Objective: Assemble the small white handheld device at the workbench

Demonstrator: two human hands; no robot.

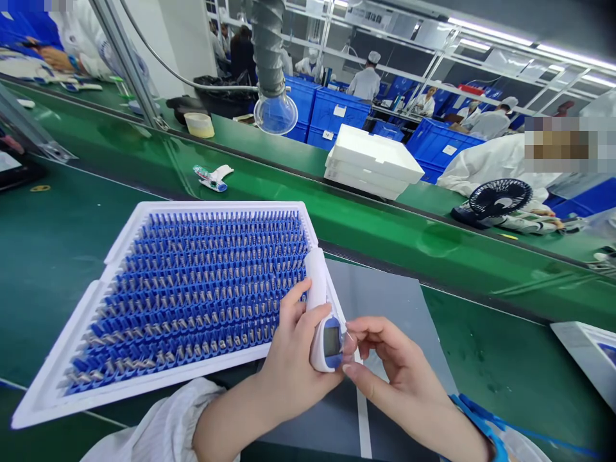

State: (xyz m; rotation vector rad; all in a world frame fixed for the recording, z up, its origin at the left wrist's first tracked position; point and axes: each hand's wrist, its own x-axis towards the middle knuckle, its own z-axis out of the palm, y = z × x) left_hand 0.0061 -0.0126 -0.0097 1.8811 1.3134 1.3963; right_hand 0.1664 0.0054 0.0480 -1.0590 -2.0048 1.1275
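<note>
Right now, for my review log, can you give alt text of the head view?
The left hand grips a white handheld thermometer-like device while the right hand pinches at its blue screen end. Beside them, a white tray of blue spring-fitted parts lies on a green workbench.

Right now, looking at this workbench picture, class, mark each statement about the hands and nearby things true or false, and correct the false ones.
1. The left hand grips a white handheld thermometer with a blue screen. True.
2. The right hand lies flat on the table. False: its fingertips pinch at the thermometer's head.
3. The white foam tray holds rows of blue parts. True.
4. The small black fan stands inside the tray. False: it stands across the green belt.
</note>
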